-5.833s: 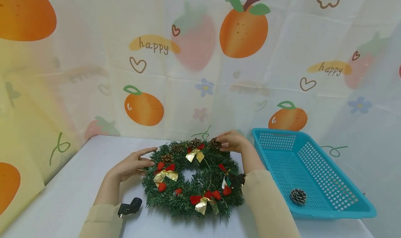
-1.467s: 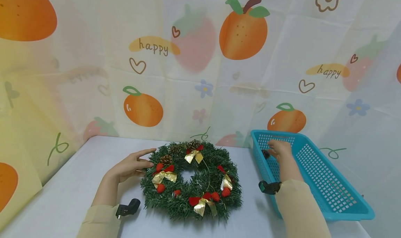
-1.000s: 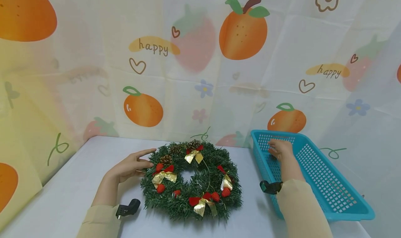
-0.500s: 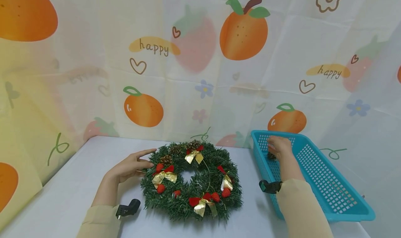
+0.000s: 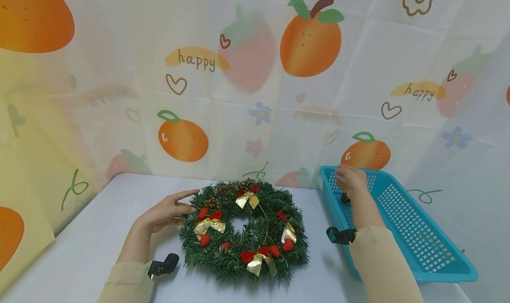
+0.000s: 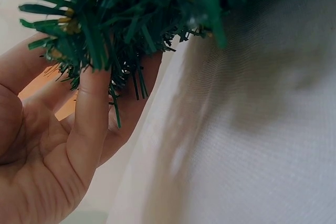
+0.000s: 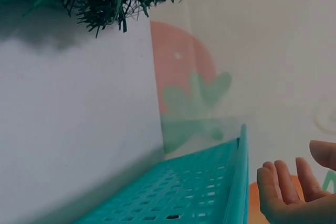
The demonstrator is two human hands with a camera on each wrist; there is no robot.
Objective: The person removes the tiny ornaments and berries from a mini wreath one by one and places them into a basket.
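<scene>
A green Christmas wreath (image 5: 275,201) with red-and-gold bows, red berries and several pine cones lies flat on the table. My left hand (image 5: 165,212) rests at its left edge, and in the left wrist view the relaxed fingers (image 6: 90,124) touch the needles, some reaching under them. Over the far left corner of a turquoise basket (image 5: 430,225) is my right hand (image 5: 352,179), its fingers loosely bent with nothing between them. Just below it, inside the basket, a pine cone (image 5: 345,198) shows partly.
The basket's perforated wall (image 7: 173,182) stands to the right of the wreath on the white-covered table (image 5: 143,185). Behind everything hangs a fruit-print curtain (image 5: 247,130). My right forearm hides part of the basket floor.
My right hand has gone from a pine cone on the wreath's upper right into the basket, let the cone go there and risen slightly. The left hand has stayed at the wreath.
</scene>
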